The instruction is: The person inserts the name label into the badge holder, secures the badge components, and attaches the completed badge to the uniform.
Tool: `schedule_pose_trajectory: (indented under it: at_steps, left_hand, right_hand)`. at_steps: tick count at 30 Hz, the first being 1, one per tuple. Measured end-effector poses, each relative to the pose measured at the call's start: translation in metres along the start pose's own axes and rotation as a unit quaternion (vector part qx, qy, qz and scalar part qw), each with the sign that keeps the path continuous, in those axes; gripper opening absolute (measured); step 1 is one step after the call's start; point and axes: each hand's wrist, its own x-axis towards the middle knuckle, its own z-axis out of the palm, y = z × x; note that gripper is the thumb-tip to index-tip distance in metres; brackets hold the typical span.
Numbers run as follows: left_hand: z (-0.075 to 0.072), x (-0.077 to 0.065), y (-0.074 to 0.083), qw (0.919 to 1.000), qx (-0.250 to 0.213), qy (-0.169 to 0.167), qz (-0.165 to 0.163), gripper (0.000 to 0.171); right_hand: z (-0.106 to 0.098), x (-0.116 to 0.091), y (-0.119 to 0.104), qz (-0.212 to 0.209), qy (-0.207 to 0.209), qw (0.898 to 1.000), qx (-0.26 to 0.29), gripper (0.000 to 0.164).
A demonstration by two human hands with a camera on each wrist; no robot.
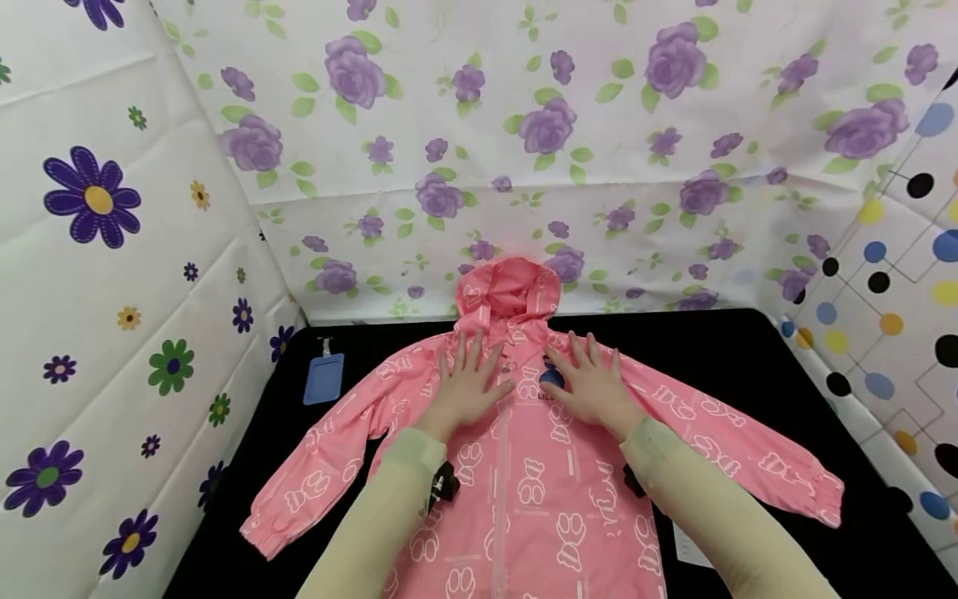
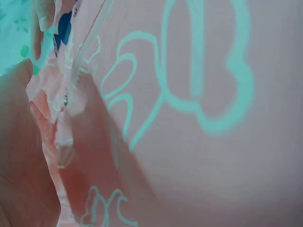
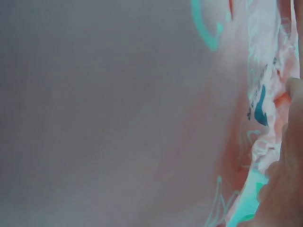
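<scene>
A pink hooded jacket with white bear outlines lies spread face up, its hood at the far edge and both sleeves stretched out to the sides. On the chest, left of the zipper, my left hand rests with fingers spread. My right hand lies flat on the other side of the chest, partly over a dark blue print. Close up in the left wrist view, the jacket fabric fills most of the picture beside the left hand. The right wrist view shows the right hand at its edge.
The jacket lies on a black table. A blue badge holder sits at the far left. White paper pokes out by the right forearm. Flower-patterned cloth hangs behind, with patterned cloths at both sides.
</scene>
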Motion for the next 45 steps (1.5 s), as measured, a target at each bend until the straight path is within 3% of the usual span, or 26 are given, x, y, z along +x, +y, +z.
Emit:
schedule_pose_trajectory:
  at_steps: [5,11,18,22,27,31,35,45]
  left_hand:
    - [-0.008,-0.009,-0.002,0.9991,-0.038,0.004,0.018,0.081]
    - [-0.010,-0.021,-0.010,0.9966,-0.080,-0.001,0.021,0.078]
    - [-0.014,-0.029,-0.019,0.9855,-0.164,0.032,0.029,0.072]
    - [-0.017,-0.039,-0.023,0.9710,-0.233,0.050,0.021,0.066]
    - [-0.023,-0.055,-0.027,0.9391,-0.332,0.087,-0.004,0.055]
    - [-0.027,-0.064,-0.036,0.9186,-0.381,0.103,-0.018,0.051]
    - [-0.028,-0.070,-0.044,0.9162,-0.388,0.097,-0.018,0.052]
    - [-0.032,-0.081,-0.057,0.9192,-0.377,0.104,-0.046,0.048]
  right_hand:
    - [-0.006,0.002,-0.003,-0.026,0.015,0.999,0.043,0.076]
    - [-0.010,0.001,-0.003,-0.065,0.066,0.993,0.076,0.068]
    - [-0.011,-0.007,0.003,-0.087,0.111,0.978,0.154,0.054]
    - [-0.008,-0.013,0.005,-0.084,0.116,0.971,0.194,0.042]
    - [-0.005,-0.023,0.006,-0.070,0.109,0.963,0.237,0.034]
    - [-0.005,-0.028,0.006,-0.052,0.106,0.956,0.267,0.030]
    - [-0.005,-0.030,0.009,-0.037,0.104,0.951,0.290,0.027]
    - [-0.011,-0.032,0.021,-0.035,0.109,0.945,0.306,0.025]
